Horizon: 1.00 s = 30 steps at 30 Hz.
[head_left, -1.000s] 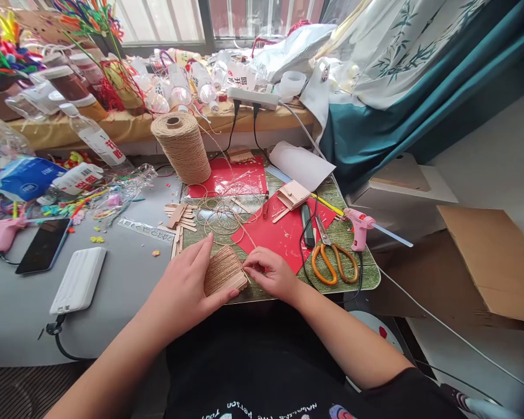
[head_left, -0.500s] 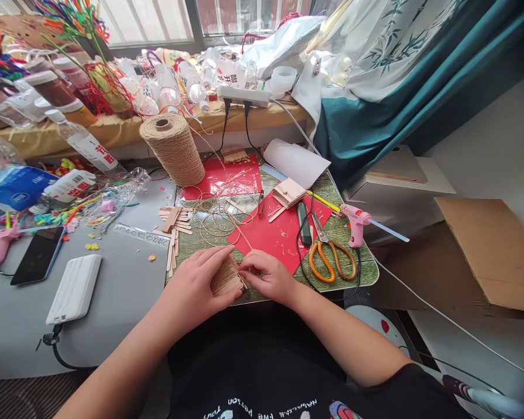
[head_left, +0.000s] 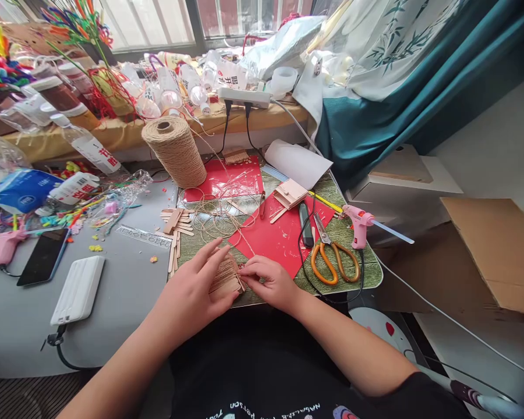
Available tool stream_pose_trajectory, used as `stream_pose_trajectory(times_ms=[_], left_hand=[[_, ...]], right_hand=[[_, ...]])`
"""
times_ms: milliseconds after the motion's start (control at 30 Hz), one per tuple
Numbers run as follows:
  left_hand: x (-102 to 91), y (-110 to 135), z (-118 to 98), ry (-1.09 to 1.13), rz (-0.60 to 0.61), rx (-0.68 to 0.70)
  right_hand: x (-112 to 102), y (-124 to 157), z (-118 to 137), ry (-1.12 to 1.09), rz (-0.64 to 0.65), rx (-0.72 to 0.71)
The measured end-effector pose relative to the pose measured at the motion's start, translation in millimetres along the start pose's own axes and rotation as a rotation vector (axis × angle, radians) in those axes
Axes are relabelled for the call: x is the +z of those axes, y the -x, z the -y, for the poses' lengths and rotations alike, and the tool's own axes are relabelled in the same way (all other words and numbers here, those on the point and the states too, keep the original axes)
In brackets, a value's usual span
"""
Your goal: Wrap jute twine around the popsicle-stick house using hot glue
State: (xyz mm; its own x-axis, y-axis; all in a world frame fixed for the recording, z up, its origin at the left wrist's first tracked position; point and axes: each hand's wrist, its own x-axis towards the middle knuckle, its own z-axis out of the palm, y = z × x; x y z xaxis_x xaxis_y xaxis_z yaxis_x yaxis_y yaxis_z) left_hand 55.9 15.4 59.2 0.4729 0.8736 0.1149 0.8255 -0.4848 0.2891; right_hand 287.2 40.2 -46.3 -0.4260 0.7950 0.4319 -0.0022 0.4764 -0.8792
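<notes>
A flat block wound with coarse brown twine (head_left: 225, 274) sits at the near edge of the green, wood-grained surface (head_left: 371, 276), before the person. The left hand (head_left: 192, 288) spans it, its fingers gripping the block, thumb along the near side, fingertips reaching past the far side. The fingers of the right hand (head_left: 268, 280) are closed in a pinch on the strand at the block's right end. From there the strand rises to loose, springy loops (head_left: 218, 215) and a large, ridged cylindrical twine spool (head_left: 174, 152).

Smooth red sheet (head_left: 283, 238) lies beyond the right hand; steel scissors with orange looped handles (head_left: 326, 238) rest to its right, near the surface's rounded corner. Thin, pale wooden sticks (head_left: 174, 233) straddle the left border. Further left, matte grey surface (head_left: 126, 297) stretches between the left forearm and a white, round-cornered power bank (head_left: 77, 291).
</notes>
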Motion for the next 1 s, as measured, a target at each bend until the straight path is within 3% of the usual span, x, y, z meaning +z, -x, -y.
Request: stream_pose_trajectory(times_ms=[133, 600, 1000], left_hand=[[4.6, 4.1, 6.2, -0.053, 0.000, -0.090], [1.4, -4.5, 5.9, -0.041, 0.092, -0.024], [2.9, 10.1, 14.7, 0.135, 0.041, -0.071]], right_hand=[[0.1, 0.5, -2.9, 0.003, -0.003, -0.006], [2.3, -0.5, -4.6, 0.014, -0.009, -0.002], [2.1, -2.8, 7.5, -0.086, -0.074, 0.021]])
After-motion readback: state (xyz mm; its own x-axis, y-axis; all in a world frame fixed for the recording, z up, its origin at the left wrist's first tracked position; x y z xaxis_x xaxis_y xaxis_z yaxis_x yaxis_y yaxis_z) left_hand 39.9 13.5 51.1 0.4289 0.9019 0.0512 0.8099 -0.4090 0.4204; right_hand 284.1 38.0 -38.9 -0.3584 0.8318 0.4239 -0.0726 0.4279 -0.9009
